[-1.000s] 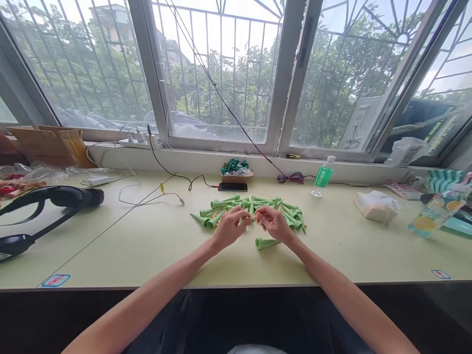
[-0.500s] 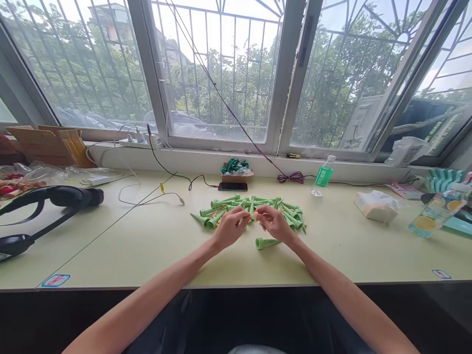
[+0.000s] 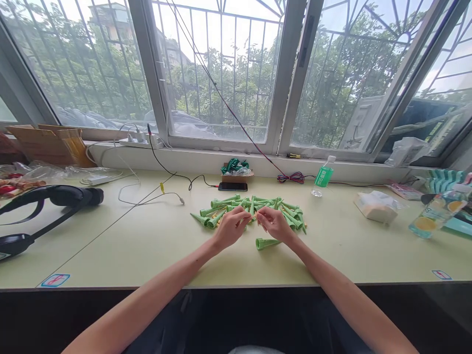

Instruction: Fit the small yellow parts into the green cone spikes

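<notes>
My left hand and my right hand meet fingertip to fingertip over the middle of a pile. Both are closed in a pinch on a small yellowish piece, mostly covered by the fingers; its kind is too small to make out. Around and behind them lie several green plastic cone-shaped pieces with hollow, ridged ends. Bits of yellow show among the cones. One separate green cone lies nearer me, partly beneath my right wrist.
Behind the pile are a phone on a cable and a small box with green wrapping. A water bottle, tissue pack and drink bottle stand to the right. A black headset lies left, near a white cable.
My fingertips have shifted very slightly, and less of the yellowish piece shows between them. The cones and everything else have stayed in place.
</notes>
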`<state>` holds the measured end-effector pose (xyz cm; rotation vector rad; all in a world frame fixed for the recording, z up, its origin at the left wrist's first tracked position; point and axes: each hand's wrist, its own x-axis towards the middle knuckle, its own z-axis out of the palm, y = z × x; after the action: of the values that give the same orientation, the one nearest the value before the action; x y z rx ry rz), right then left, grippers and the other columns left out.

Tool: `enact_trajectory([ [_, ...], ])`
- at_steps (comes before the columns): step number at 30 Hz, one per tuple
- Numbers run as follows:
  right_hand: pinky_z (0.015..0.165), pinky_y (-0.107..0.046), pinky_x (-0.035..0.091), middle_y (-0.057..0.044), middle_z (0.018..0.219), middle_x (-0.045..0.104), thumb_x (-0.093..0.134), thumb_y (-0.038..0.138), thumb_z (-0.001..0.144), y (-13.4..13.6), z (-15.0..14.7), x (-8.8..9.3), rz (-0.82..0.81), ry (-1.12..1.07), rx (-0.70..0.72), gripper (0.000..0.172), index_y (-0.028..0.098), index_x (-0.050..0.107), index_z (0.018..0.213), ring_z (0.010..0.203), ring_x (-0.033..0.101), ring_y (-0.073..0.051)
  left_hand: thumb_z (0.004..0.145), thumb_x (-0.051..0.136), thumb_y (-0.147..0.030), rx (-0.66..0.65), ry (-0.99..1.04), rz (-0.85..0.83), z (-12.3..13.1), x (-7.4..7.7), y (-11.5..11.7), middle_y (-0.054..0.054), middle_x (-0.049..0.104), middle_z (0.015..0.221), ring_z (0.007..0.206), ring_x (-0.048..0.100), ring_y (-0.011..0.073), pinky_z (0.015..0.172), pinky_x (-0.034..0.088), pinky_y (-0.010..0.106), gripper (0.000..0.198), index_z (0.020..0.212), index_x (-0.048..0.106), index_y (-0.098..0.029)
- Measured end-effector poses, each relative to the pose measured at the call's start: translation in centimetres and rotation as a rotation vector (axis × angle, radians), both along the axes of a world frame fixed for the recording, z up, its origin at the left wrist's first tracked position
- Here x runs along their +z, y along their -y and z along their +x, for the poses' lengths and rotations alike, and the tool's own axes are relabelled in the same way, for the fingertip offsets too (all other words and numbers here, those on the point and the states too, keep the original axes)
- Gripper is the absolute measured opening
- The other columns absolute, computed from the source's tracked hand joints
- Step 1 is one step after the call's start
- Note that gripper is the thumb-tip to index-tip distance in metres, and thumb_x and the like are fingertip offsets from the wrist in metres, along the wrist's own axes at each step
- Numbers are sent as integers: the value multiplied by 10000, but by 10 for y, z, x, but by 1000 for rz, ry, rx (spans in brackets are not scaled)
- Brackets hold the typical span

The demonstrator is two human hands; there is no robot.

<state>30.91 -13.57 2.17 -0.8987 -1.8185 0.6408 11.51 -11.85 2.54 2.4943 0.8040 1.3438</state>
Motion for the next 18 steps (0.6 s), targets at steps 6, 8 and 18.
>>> enact_trajectory([
  [6,448,-213,398,-8,639,590,479,529,918,-1,0,-1,-4,21,-28,401,172,601,782,467,465,-89,956,462,-331,7,-19,-4,0,0,0,20,558,764,520,385,80,527,367,224,278,861,680,-187],
  [8,447,-215,397,-9,634,583,475,527,920,-1,0,-1,-6,22,-33,401,175,601,775,465,459,-90,953,469,-324,6,-18,-1,0,0,0,18,558,761,519,391,80,526,370,223,267,857,679,-190],
  [18,451,-214,396,-6,636,584,491,488,919,-1,-1,-1,-11,-8,-30,357,169,612,816,472,469,-90,947,478,-323,22,-21,-18,0,1,1,12,563,771,504,387,77,530,367,225,250,852,668,-192],
])
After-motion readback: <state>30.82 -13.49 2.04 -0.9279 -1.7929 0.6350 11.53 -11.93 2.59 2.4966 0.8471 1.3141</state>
